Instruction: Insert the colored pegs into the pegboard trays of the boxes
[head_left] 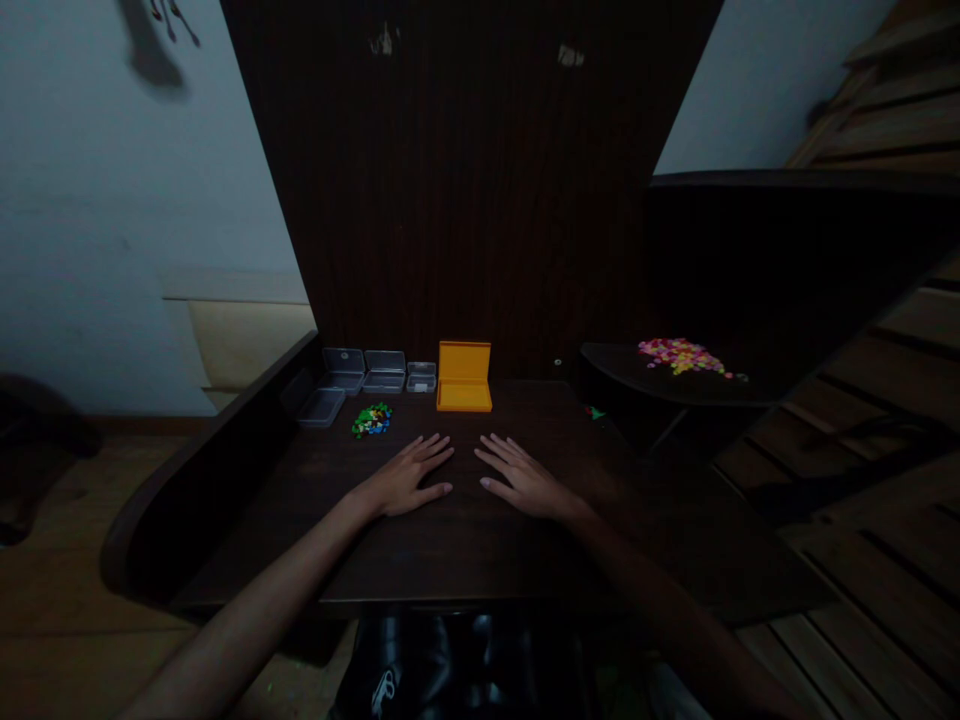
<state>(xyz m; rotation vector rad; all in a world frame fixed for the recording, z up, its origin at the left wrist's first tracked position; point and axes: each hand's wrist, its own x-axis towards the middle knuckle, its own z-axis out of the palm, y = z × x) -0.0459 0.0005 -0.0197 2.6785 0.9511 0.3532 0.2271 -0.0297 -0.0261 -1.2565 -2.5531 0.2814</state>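
My left hand (409,476) lies flat on the dark wooden desk (450,560), fingers spread and holding nothing. Mirroring it, my right hand (525,480) rests palm down with its fingers apart, also holding nothing. Just beyond both hands stands an orange box (465,399) with its lid raised against the back panel; nothing shows inside. A small heap of green, blue and pale pieces (373,420) sits beyond my left hand. Several clear plastic cases (384,380) with raised lids line the back left, one of them lying nearer the side wall.
On a raised corner shelf (607,358) at right lies a pile of pink, red and yellow pieces (681,356). A small green scrap (595,412) is below it. The desk's curved side panel (217,460) bounds the left. Wooden slats (885,560) stand at far right.
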